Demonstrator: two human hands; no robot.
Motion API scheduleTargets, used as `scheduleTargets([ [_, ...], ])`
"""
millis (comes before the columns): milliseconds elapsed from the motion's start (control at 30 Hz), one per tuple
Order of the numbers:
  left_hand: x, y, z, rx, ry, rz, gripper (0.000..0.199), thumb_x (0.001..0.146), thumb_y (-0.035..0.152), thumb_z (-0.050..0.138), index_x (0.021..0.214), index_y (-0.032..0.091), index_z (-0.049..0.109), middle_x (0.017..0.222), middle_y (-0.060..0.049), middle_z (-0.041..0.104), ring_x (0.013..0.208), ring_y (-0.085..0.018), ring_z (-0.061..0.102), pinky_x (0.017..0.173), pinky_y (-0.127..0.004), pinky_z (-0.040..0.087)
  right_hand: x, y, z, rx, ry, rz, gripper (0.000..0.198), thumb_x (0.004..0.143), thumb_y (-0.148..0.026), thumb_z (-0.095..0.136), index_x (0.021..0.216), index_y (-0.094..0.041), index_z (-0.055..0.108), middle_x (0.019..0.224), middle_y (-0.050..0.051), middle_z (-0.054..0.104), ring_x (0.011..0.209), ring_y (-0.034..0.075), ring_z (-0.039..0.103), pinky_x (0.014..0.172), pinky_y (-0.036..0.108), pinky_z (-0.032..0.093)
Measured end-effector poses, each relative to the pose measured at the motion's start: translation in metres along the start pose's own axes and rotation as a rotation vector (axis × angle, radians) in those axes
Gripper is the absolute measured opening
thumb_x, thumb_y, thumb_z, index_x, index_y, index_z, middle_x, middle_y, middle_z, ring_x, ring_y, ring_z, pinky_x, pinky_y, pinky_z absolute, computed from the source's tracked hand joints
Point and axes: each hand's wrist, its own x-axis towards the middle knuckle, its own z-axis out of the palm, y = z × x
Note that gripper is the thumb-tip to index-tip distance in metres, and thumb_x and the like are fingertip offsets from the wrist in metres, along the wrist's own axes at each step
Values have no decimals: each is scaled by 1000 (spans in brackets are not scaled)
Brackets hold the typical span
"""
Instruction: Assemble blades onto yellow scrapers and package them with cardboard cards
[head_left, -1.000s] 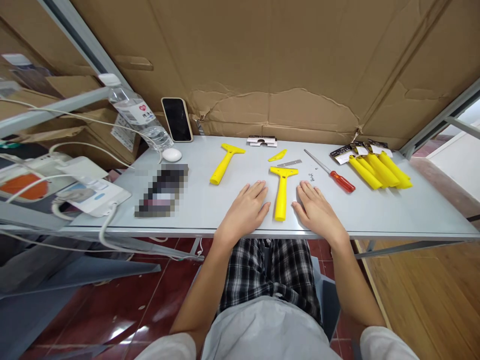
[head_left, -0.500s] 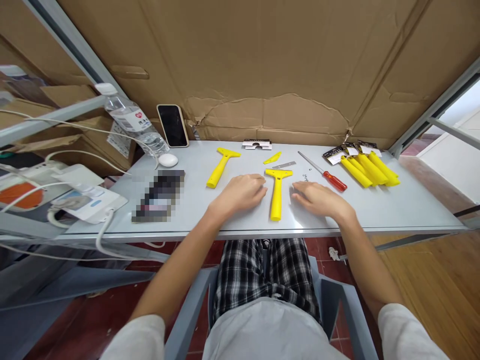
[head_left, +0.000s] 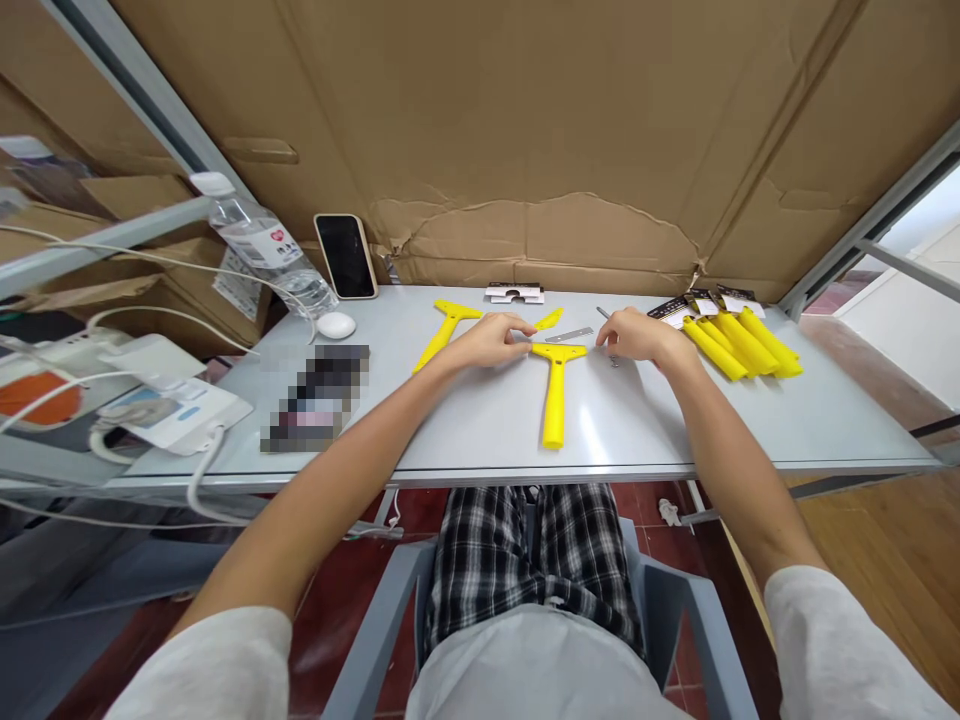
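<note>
Brown cardboard stands behind the grey table; red tiles lie below it, wooden flooring to its right, a blue-grey chair before it.

The grey table bears two yellow scrapers, a blade, a small yellow piece, tagged tubes and a white mouse.

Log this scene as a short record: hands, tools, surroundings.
left hand: beside the small yellow piece; contact unclear
right hand: over a thin metal shaft, mostly hidden; grip unclear
near scraper: yellow, flat, head pointing away from person
metal blade: flat, just beyond that head
other scraper: yellow, partly behind left arm
right side: yellow pieces with card tags
left side: leaning phone, tilted bottle
</note>
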Motion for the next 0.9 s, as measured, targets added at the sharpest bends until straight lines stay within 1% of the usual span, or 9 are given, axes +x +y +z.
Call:
scheduleTargets([
  [33,-1,-3,1,5,-11,16,47,96,33,73,139,17,85,147,-14,80,96,-21,79,99,-38,63,2,3,3,-7,-5,-13,46,96,-15,74,140,-25,86,123,9,82,125,20,70,95,26,56],
  [100,-2,-7,3,29,-27,50,49,96,34,74,141,17,85,146,-14,79,93,-20,77,99,-37,62,3,8,8,-14,-12,-28,49,96,-14,73,142,-27,85,121,7,82,122,19,69,95,25,54],
  [233,1,-9,8,94,-26,99,47,97,37,74,139,17,86,136,-13,81,97,-23,76,103,-39,60,5,13,11,-7,-19,-26,41,97,-17,74,134,-26,88,116,6,82,106,16,68,96,26,55],
  [367,2,-9,13,94,2,103,45,99,40,74,136,18,87,131,-12,82,99,-25,75,104,-41,60,6,16,15,21,17,-30,36,97,-19,74,128,-24,90,113,7,82,104,16,69,96,26,55],
  [467,1,-9,13,85,14,101,45,98,40,76,135,17,88,129,-12,82,97,-24,74,102,-39,59,6,18,20,27,57,-71,43,97,-18,71,136,-27,87,112,5,82,105,16,69,95,26,54],
  [533,1,-9,13,71,-7,104,45,98,41,77,134,17,89,130,-12,81,95,-22,73,99,-38,59,6,18,23,32,79,-85,51,96,-17,69,143,-28,83,112,5,82,106,17,69,96,26,54],
  [600,1,-9,12,49,-32,105,45,97,43,80,133,18,89,130,-11,81,92,-21,72,95,-36,58,6,17,25,45,94,-82,55,95,-15,68,147,-28,81,112,5,82,109,17,68,96,25,53],
  [733,2,-9,13,22,-37,103,44,96,46,82,130,20,90,125,-10,80,90,-20,69,90,-35,56,4,14,25,81,107,-96,58,95,-15,66,150,-25,78,113,5,82,104,16,67,94,25,52],
  [900,0,-8,13,27,-36,108,46,96,44,81,132,17,88,125,-12,80,90,-21,70,88,-36,56,2,11,23,149,158,-136,58,97,-17,63,153,-22,75,116,6,81,95,14,66,88,25,51],
])
